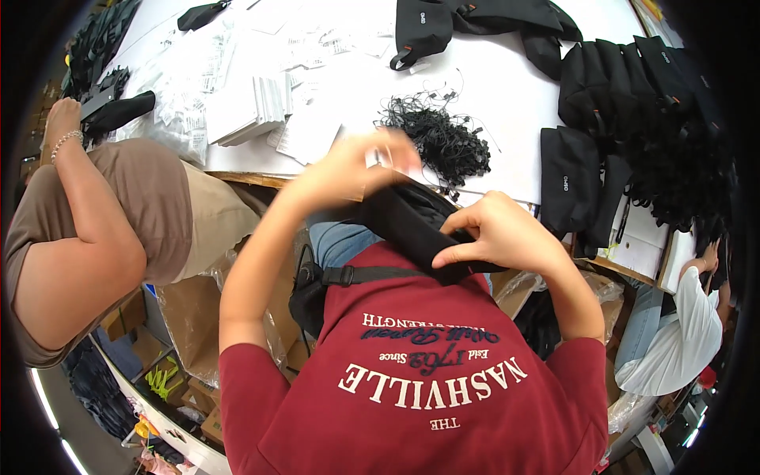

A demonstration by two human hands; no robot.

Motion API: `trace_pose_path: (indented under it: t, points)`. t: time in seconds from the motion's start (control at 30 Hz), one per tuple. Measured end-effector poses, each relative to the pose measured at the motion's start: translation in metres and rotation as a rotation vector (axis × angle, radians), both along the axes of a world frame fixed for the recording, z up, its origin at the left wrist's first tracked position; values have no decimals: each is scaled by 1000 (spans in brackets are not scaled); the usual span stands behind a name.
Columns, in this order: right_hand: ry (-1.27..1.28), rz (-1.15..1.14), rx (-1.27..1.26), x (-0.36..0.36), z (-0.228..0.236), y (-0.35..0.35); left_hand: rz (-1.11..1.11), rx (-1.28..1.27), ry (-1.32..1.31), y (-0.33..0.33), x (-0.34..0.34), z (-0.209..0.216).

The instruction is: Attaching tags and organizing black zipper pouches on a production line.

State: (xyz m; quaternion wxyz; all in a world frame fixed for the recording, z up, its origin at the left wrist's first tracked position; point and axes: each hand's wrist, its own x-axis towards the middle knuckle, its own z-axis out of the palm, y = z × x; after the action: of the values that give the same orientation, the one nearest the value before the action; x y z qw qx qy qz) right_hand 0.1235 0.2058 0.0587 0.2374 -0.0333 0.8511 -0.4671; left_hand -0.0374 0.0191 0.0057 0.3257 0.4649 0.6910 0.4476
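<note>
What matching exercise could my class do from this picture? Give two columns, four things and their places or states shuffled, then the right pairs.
1. Black fabric pouch
2. Tangled black cords
3. Stack of white paper
4. Left hand

A. Blurred
B. Left of the cords, on the white table
C. Gripped by the right hand
D. Heaped right of the paper

Pairs: 1-C, 2-D, 3-B, 4-A

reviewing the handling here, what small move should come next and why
Probably steady the left hand at the left end of the black fabric item: the right hand touches its right end, but the left hand is blurred, its hold unclear.
</note>
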Motion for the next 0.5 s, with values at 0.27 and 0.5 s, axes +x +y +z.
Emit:
trace_pose_path:
  t: [0.27, 0.5]
  points:
    - [200, -49, 73, 19, -4, 1, 439, -13, 788, 75, -142, -111]
    - [530, -96, 400, 24, 10, 19, 642, 400, 307, 77, -79, -22]
